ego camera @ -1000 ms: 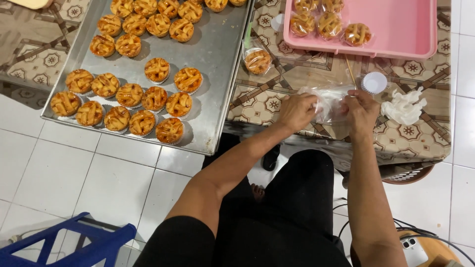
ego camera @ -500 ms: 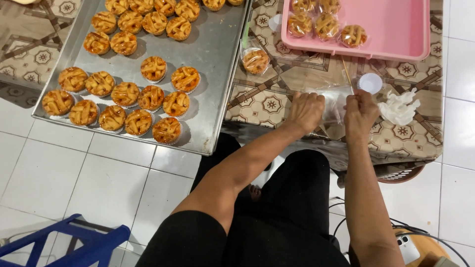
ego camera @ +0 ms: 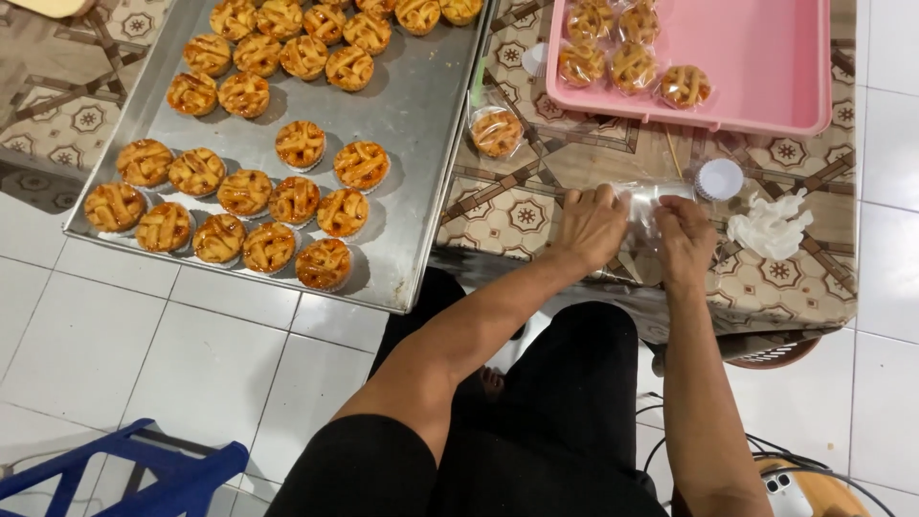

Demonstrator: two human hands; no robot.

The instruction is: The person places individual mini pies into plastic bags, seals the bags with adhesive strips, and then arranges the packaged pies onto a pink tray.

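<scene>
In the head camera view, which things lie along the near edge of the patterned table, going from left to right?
Left hand → clear plastic bag held between both hands → right hand → crumpled white paper. The small white paper cup lies slightly farther back.

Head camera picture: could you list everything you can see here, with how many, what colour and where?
lattice-topped tarts: over twenty, golden orange, on the metal tray.
metal baking tray: one, silver, left, overhanging the table edge.
wrapped tarts: about five, golden, in clear bags, in the pink tray's left corner.
pink tray: one, top right.
bagged tart: one, between the two trays.
paper cups: white stack, right of the hands.
crumpled white material: one heap, far right.
clear plastic bag: one, between the hands.
patterned tablecloth: brown and beige.
blue stool: one, bottom left.
left hand: on the bag.
right hand: on the bag.
</scene>
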